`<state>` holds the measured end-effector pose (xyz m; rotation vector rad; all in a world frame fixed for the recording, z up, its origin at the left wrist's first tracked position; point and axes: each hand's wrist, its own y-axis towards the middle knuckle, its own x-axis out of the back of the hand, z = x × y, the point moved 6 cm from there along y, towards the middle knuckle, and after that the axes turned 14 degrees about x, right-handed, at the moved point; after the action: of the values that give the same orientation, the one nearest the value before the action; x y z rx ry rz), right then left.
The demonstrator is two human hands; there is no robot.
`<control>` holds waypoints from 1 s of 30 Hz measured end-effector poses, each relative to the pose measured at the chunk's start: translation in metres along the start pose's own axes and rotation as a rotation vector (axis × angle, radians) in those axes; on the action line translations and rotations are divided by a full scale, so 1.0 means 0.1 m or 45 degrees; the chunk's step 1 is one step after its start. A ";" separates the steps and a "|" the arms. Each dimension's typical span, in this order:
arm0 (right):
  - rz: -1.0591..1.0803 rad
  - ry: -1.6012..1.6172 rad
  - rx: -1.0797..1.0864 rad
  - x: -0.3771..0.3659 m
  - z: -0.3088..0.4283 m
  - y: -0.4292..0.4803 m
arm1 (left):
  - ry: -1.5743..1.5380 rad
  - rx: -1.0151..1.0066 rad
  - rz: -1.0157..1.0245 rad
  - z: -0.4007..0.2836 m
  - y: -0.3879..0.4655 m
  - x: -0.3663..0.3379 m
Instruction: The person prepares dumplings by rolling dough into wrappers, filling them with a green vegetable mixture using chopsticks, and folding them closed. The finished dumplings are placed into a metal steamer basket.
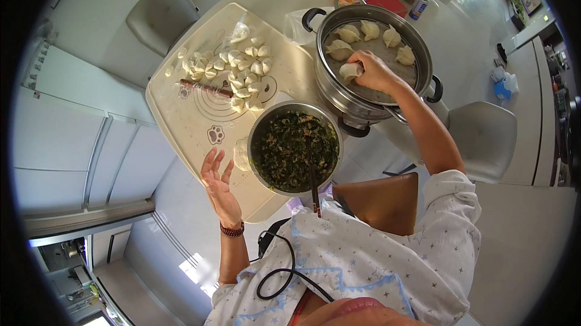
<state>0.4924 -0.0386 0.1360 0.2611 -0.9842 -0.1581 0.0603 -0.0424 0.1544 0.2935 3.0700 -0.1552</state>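
My right hand [374, 71] reaches into a round steel steamer pot [322, 65], its fingers around a pleated dumpling [351, 71] low over the steamer floor. Several other dumplings [347, 34] sit spaced along the inside of the pot. My left hand [220, 185] is raised, palm up with fingers spread, holding nothing, near the mat's front edge. Between the hands stands a steel bowl [252, 169] of chopped greens filling [286, 149], with dark chopsticks [313, 178] leaning in it. A flattened piece of dough [241, 154] lies partly hidden behind the bowl.
On the beige kneading mat [181, 119] lie many dough pieces [238, 65], a rolling pin [206, 88] and a small plastic bag [240, 32]. Beyond the pot are a red item [388, 4], a spray can [418, 8] and plastic bags. Chairs [481, 140] stand around the table.
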 end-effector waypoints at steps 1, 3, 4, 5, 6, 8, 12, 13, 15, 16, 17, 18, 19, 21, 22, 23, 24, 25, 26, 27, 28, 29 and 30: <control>0.072 0.053 -0.017 -0.05 -0.03 0.05 | 0.007 0.023 -0.014 0.06 -0.02 0.04; 0.217 0.159 -0.059 -0.11 -0.05 0.16 | 0.025 0.073 -0.036 0.20 -0.05 0.12; 0.154 0.221 -0.105 -0.10 -0.03 0.15 | 0.037 0.080 -0.048 0.24 -0.06 0.16; 0.141 0.261 -0.128 -0.16 -0.08 0.14 | 0.050 0.088 -0.057 0.28 -0.07 0.19; 0.127 0.293 -0.149 -0.19 -0.12 0.13 | 0.057 0.093 -0.065 0.31 -0.08 0.20; 0.089 0.276 -0.216 -0.21 -0.20 0.09 | 0.089 0.160 -0.078 0.37 -0.08 0.20; 0.156 0.195 -0.246 -0.22 -0.15 0.10 | 0.117 0.203 -0.084 0.42 -0.05 0.21; 0.173 0.186 -0.254 -0.21 -0.13 0.11 | 0.134 0.199 -0.073 0.42 -0.03 0.22; 0.189 0.134 -0.256 -0.19 -0.15 0.10 | 0.159 0.192 -0.057 0.47 0.07 0.26; 0.195 0.109 -0.245 -0.20 -0.20 0.07 | 0.154 0.169 -0.035 0.51 0.13 0.30; 0.199 0.082 -0.237 -0.20 -0.26 0.03 | 0.139 0.162 0.003 0.55 0.25 0.27; 0.086 -0.073 -0.157 -0.08 -0.12 0.01 | 0.136 0.154 0.004 0.58 0.36 0.31; -0.038 -0.217 -0.066 0.10 0.20 -0.01 | 0.069 0.200 -0.010 0.67 0.50 0.37; -0.362 -0.365 0.202 0.45 0.95 -0.08 | 0.453 0.043 -0.108 0.72 0.81 0.51; -0.326 -0.382 0.301 0.47 1.17 -0.23 | 0.647 0.002 -0.206 0.78 1.00 0.57; -0.282 -0.412 0.378 0.49 1.36 -0.41 | 0.767 0.077 -0.191 0.91 1.20 0.59; -0.146 -0.369 0.423 0.35 1.52 -0.60 | 0.892 0.151 -0.169 1.06 1.39 0.64; -0.010 -0.316 0.471 0.14 1.65 -0.77 | 0.956 0.168 -0.075 1.27 1.58 0.72; 0.141 -0.263 0.430 -0.08 1.72 -0.93 | 1.021 0.192 0.039 1.47 1.70 0.77; 0.284 -0.221 0.379 -0.34 1.78 -1.09 | 1.126 0.191 0.197 1.58 1.77 0.73; 0.354 -0.208 0.367 -0.55 1.85 -1.24 | 1.216 0.184 0.370 1.69 1.83 0.64; 0.424 -0.199 0.360 -0.75 1.91 -1.35 | 1.296 0.170 0.543 1.79 1.81 0.55; 0.452 -0.167 0.322 -0.92 1.98 -1.42 | 1.378 0.098 0.560 1.83 1.78 0.50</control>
<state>0.2739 -0.1808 0.1252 0.3051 -1.1661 0.2785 0.0537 0.1211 -0.0473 1.4717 3.8670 -0.1132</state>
